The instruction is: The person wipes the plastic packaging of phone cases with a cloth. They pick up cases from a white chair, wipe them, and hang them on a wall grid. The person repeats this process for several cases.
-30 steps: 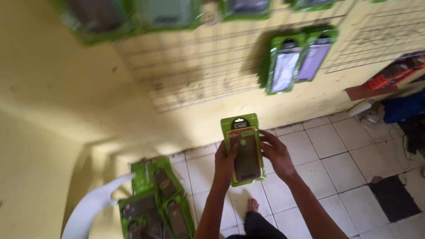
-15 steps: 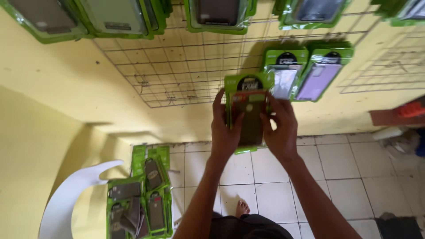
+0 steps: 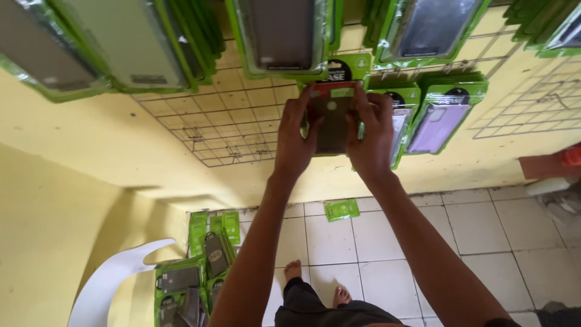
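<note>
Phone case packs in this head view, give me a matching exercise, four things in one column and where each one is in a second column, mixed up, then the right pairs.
Things:
1. dark case pack
2. small green packet
3. white plastic chair
4. lilac case pack

Places:
A. lying alone on the floor tiles by the wall
B. hanging on the wire grid, right of the hands
C. held against the grid between left hand and right hand
D. lower left, beside a pile of green packs

Pairs: 1-C, 2-A, 3-D, 4-B
</note>
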